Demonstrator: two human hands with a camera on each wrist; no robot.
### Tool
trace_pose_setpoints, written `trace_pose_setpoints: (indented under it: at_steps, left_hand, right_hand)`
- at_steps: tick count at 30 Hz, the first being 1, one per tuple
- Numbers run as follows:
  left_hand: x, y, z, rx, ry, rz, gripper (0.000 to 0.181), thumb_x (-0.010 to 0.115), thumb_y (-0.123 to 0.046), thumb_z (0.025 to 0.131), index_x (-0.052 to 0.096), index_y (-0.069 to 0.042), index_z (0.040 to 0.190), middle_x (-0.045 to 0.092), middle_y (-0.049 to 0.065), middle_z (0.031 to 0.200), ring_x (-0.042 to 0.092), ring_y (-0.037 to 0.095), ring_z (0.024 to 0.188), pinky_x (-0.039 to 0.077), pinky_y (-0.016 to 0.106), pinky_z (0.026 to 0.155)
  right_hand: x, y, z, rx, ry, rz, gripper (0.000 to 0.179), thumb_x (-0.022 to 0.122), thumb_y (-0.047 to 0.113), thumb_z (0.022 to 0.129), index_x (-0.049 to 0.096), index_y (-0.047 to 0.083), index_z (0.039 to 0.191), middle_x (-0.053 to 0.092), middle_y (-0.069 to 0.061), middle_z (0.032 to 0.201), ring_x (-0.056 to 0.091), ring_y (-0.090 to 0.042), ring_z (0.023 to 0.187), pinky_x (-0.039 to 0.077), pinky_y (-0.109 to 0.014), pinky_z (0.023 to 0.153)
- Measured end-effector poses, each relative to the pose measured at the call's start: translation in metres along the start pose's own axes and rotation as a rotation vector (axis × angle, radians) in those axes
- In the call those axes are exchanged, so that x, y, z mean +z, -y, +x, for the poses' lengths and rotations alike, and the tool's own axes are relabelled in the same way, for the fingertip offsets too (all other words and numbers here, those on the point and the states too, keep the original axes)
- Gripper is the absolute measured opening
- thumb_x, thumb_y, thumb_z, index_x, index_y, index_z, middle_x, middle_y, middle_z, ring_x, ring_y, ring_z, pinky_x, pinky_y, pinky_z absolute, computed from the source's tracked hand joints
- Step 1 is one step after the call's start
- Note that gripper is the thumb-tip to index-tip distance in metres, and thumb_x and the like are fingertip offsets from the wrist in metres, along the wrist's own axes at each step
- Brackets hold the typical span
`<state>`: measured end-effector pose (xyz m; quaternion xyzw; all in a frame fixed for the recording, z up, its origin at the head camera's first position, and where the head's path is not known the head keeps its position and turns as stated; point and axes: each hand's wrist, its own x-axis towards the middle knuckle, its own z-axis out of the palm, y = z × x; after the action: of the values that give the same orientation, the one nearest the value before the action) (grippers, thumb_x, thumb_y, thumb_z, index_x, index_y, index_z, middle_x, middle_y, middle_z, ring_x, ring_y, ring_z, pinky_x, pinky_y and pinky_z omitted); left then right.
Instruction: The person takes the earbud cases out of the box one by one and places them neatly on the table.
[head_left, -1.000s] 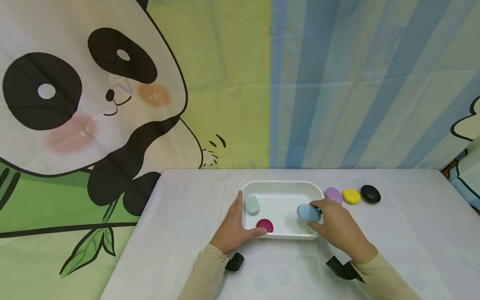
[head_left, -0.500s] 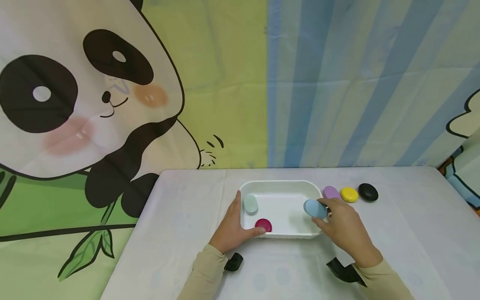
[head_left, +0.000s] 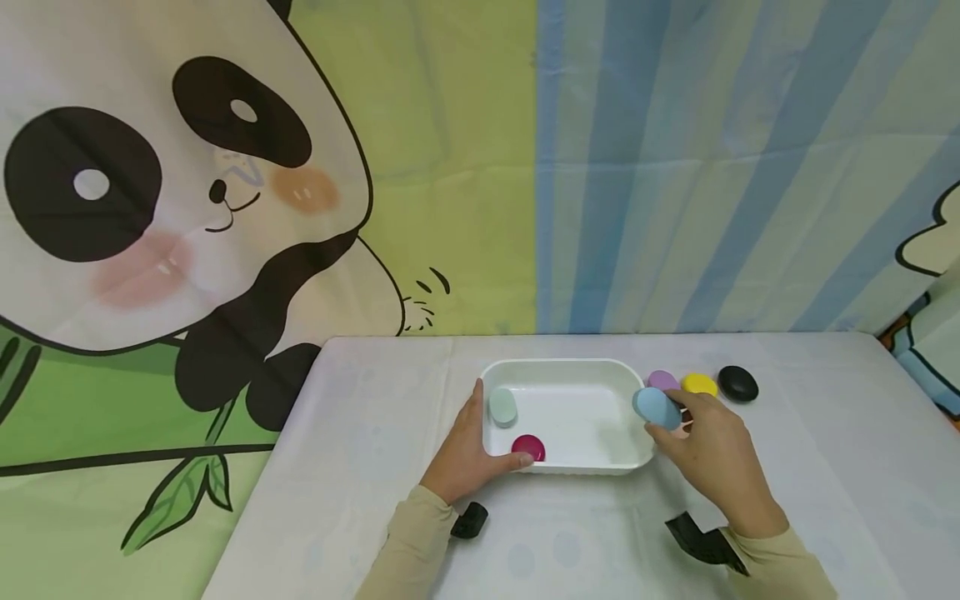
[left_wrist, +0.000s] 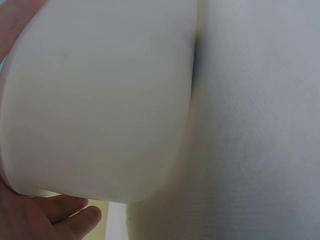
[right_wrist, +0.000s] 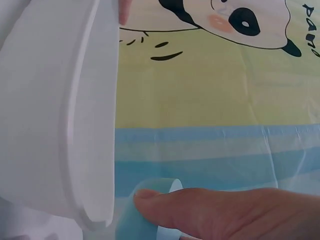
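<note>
My left hand (head_left: 468,454) holds the left end of a white tray (head_left: 577,468), thumb over the near rim and fingers along the left side. In the left wrist view, its curled fingertips (left_wrist: 82,220) touch the tray's outer wall. My right hand (head_left: 723,454) pinches a light blue disc (head_left: 656,408) between thumb and fingers, tilted, at the tray's right rim. The right wrist view shows the thumb (right_wrist: 165,205) pressed on the blue disc (right_wrist: 135,215) beside the tray wall. Inside the tray lie a pale green disc (head_left: 502,407) and a dark pink disc (head_left: 528,448).
Purple (head_left: 663,380), yellow (head_left: 700,384) and black (head_left: 738,383) round pieces lie in a row right of the tray. A pale cloth covers the table (head_left: 390,417). Behind its far edge hangs a panda-printed curtain (head_left: 465,167).
My right hand has carried the light blue disc rightward, from over the tray's interior to its right rim. The left hand and tray have stayed in place.
</note>
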<state>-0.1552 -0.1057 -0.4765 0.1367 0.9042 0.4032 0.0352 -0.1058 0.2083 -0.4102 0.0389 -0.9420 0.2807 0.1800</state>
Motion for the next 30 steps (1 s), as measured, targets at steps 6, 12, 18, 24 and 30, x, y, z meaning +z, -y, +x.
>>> trace_pose_setpoints:
  at_steps: [6, 12, 18, 24, 30]
  left_hand:
    - [0.002, 0.0, -0.001, 0.014, 0.01, 0.001, 0.129, 0.069, -0.073, 0.058, -0.005, -0.02, 0.15, 0.014, 0.002, 0.153, 0.021, 0.021, 0.137, 0.025, 0.044, 0.108]
    - [0.002, 0.002, -0.001, 0.009, 0.015, 0.006, 0.128, 0.069, -0.072, 0.059, -0.006, -0.023, 0.149, 0.013, 0.001, 0.153, 0.02, 0.02, 0.137, 0.025, 0.043, 0.108]
    - [0.002, 0.001, 0.0, 0.004, 0.017, 0.002, 0.128, 0.07, -0.071, 0.059, -0.006, -0.023, 0.149, 0.013, 0.001, 0.153, 0.021, 0.02, 0.137, 0.026, 0.044, 0.108]
    - [0.0, 0.0, 0.0, 0.014, 0.006, -0.011, 0.128, 0.07, -0.072, 0.058, -0.004, -0.021, 0.15, 0.015, 0.003, 0.153, 0.024, 0.023, 0.135, 0.028, 0.046, 0.106]
    - [-0.001, 0.001, 0.0, 0.009, 0.01, -0.011, 0.127, 0.069, -0.072, 0.059, -0.004, -0.023, 0.15, 0.016, 0.001, 0.152, 0.025, 0.021, 0.134, 0.029, 0.046, 0.106]
  right_hand:
    - [-0.003, -0.005, -0.002, 0.051, -0.017, 0.003, 0.05, 0.077, 0.02, 0.073, 0.06, -0.005, 0.113, 0.062, -0.017, 0.09, 0.058, -0.029, 0.073, 0.045, -0.038, 0.057]
    - [-0.011, -0.012, -0.002, 0.137, 0.0, -0.013, 0.055, 0.075, 0.03, 0.076, 0.058, -0.004, 0.115, 0.06, -0.018, 0.093, 0.055, -0.029, 0.077, 0.042, -0.035, 0.056]
    - [-0.016, -0.026, 0.0, 0.158, -0.014, -0.029, 0.052, 0.075, 0.029, 0.076, 0.059, -0.008, 0.109, 0.061, -0.018, 0.087, 0.052, -0.027, 0.072, 0.038, -0.03, 0.052]
    - [-0.017, -0.036, 0.002, 0.176, 0.007, -0.037, 0.056, 0.073, 0.033, 0.077, 0.058, -0.011, 0.11, 0.062, -0.022, 0.089, 0.055, -0.028, 0.071, 0.04, -0.032, 0.051]
    - [-0.017, -0.047, 0.002, 0.209, 0.058, -0.083, 0.057, 0.073, 0.033, 0.078, 0.057, -0.013, 0.108, 0.062, -0.02, 0.082, 0.055, -0.027, 0.067, 0.04, -0.032, 0.049]
